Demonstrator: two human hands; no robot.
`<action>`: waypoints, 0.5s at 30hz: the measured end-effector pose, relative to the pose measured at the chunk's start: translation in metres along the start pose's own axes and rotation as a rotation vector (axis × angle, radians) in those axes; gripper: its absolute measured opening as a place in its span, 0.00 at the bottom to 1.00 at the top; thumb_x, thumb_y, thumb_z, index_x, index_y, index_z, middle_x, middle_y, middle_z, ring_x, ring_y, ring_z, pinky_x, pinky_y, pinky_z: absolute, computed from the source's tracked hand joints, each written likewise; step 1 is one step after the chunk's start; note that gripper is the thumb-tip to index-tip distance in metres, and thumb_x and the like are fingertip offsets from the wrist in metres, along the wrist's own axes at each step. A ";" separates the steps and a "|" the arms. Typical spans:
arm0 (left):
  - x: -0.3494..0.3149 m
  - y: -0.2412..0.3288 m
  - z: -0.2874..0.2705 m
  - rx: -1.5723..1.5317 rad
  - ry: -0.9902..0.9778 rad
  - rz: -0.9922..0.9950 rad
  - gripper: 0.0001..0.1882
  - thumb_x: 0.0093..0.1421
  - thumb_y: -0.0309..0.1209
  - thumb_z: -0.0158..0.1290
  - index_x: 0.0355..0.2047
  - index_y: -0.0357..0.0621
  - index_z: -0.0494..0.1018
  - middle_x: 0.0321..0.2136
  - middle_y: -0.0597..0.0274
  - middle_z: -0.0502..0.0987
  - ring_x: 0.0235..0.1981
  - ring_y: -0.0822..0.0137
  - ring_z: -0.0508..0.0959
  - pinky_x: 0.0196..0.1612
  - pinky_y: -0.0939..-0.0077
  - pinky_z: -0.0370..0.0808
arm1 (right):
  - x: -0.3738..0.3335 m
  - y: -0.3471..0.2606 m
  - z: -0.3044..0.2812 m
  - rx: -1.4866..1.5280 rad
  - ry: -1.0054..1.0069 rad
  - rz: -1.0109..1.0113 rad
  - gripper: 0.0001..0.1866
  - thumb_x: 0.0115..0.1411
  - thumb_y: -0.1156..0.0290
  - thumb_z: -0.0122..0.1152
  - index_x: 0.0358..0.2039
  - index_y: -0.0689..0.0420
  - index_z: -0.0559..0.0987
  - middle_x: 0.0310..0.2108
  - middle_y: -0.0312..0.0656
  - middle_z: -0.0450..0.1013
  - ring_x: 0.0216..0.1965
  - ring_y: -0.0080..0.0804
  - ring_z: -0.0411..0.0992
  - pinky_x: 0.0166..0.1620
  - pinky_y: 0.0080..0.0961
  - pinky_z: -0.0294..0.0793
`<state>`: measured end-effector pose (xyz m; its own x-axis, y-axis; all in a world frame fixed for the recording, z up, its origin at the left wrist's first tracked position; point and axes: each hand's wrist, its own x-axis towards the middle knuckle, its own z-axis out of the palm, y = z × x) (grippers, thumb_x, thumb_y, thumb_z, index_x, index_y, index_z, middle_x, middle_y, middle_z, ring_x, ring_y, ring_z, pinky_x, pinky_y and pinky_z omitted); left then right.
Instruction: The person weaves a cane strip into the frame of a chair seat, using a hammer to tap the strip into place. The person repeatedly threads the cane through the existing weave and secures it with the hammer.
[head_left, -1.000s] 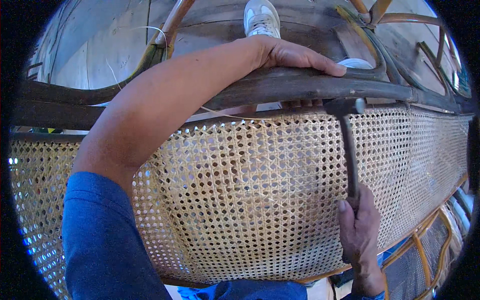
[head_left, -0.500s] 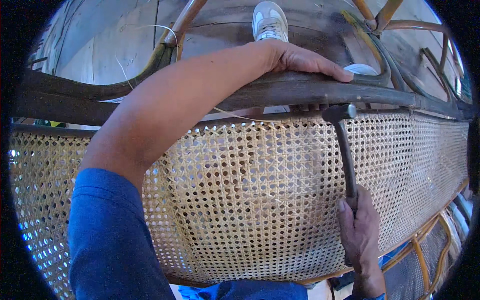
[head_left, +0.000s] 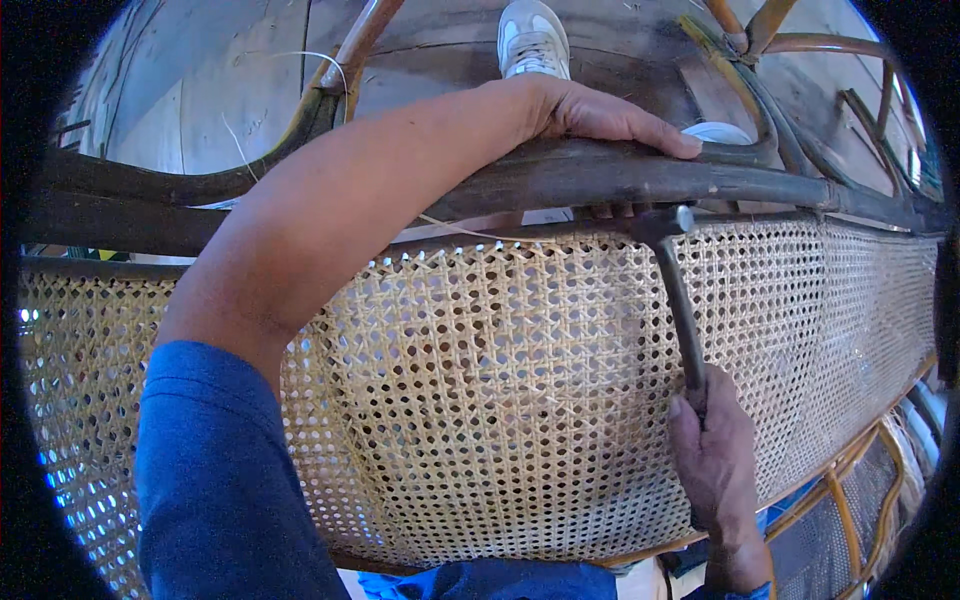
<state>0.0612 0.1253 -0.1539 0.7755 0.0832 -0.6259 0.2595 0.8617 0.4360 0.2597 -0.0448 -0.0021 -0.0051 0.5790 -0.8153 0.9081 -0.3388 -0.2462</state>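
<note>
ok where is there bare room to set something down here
Bare floorboards show between the pale shoe and the slanted pole to its left, and to the shoe's right, before the curved rattan brace. It is crowded at the dark rail, where the left hand grips and the hammer in the right hand comes close.

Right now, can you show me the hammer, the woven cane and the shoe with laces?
Hammer (head_left: 680,315), head view, middle of the handle.
Woven cane panel (head_left: 520,400), head view, central weave.
Laced white sneaker (head_left: 536,47), head view, laced upper.
</note>
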 end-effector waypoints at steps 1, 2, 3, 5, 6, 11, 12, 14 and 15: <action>-0.002 0.001 0.002 0.024 0.026 -0.007 0.30 0.54 0.58 0.51 0.43 0.44 0.74 0.35 0.60 0.79 0.27 0.67 0.77 0.34 0.72 0.75 | 0.000 0.001 0.001 0.026 0.016 -0.033 0.17 0.58 0.67 0.53 0.46 0.59 0.66 0.27 0.53 0.72 0.29 0.53 0.74 0.32 0.40 0.72; -0.005 0.003 0.004 0.048 0.053 -0.013 0.31 0.53 0.59 0.51 0.43 0.44 0.74 0.35 0.59 0.79 0.27 0.67 0.77 0.34 0.71 0.75 | 0.000 0.004 0.002 0.052 0.031 -0.068 0.17 0.58 0.67 0.53 0.46 0.59 0.66 0.27 0.52 0.72 0.28 0.52 0.74 0.31 0.40 0.72; -0.007 0.004 0.006 0.074 0.079 -0.021 0.31 0.53 0.59 0.51 0.43 0.45 0.74 0.35 0.59 0.79 0.27 0.66 0.77 0.33 0.71 0.75 | 0.000 0.007 0.002 0.079 0.049 -0.103 0.17 0.58 0.67 0.53 0.46 0.59 0.67 0.27 0.52 0.72 0.28 0.52 0.73 0.31 0.40 0.72; -0.019 0.002 0.006 0.098 0.122 -0.021 0.31 0.52 0.59 0.51 0.43 0.45 0.74 0.35 0.59 0.79 0.27 0.66 0.77 0.33 0.71 0.75 | -0.004 0.012 0.002 0.132 0.068 -0.167 0.17 0.58 0.67 0.53 0.46 0.59 0.66 0.27 0.52 0.71 0.28 0.52 0.73 0.31 0.39 0.72; -0.025 0.000 0.007 0.106 0.138 -0.023 0.31 0.52 0.59 0.52 0.43 0.45 0.74 0.35 0.59 0.79 0.26 0.66 0.77 0.33 0.71 0.75 | -0.006 0.014 0.002 0.160 0.077 -0.195 0.17 0.58 0.67 0.53 0.46 0.59 0.66 0.27 0.52 0.71 0.28 0.52 0.73 0.31 0.39 0.72; -0.046 -0.009 0.004 0.119 0.207 -0.039 0.31 0.52 0.59 0.52 0.43 0.44 0.74 0.35 0.59 0.79 0.26 0.67 0.77 0.33 0.71 0.76 | -0.013 0.013 0.004 0.074 0.030 -0.242 0.16 0.59 0.66 0.52 0.46 0.60 0.66 0.28 0.52 0.70 0.28 0.50 0.72 0.31 0.38 0.71; -0.049 -0.009 0.004 0.116 0.216 -0.039 0.31 0.52 0.59 0.52 0.43 0.44 0.74 0.35 0.59 0.79 0.26 0.67 0.77 0.33 0.71 0.76 | -0.014 0.012 0.006 0.055 0.029 -0.255 0.16 0.59 0.66 0.51 0.46 0.60 0.66 0.28 0.52 0.70 0.28 0.50 0.72 0.31 0.38 0.71; -0.053 -0.011 0.004 0.102 0.230 -0.038 0.31 0.52 0.59 0.52 0.43 0.44 0.74 0.35 0.59 0.79 0.26 0.67 0.77 0.32 0.71 0.76 | -0.015 0.011 0.008 0.096 0.040 -0.281 0.16 0.59 0.66 0.51 0.46 0.60 0.66 0.28 0.52 0.70 0.28 0.50 0.72 0.30 0.38 0.71; -0.053 -0.014 0.005 0.090 0.230 -0.030 0.31 0.52 0.59 0.52 0.43 0.44 0.74 0.34 0.59 0.79 0.26 0.67 0.77 0.32 0.71 0.76 | -0.015 0.009 0.008 0.110 0.048 -0.289 0.17 0.59 0.66 0.51 0.46 0.60 0.67 0.28 0.52 0.70 0.28 0.50 0.72 0.30 0.38 0.71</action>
<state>0.0190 0.1067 -0.1234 0.6179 0.1792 -0.7656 0.3387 0.8180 0.4649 0.2646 -0.0627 0.0037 -0.2339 0.6965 -0.6784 0.8212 -0.2320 -0.5213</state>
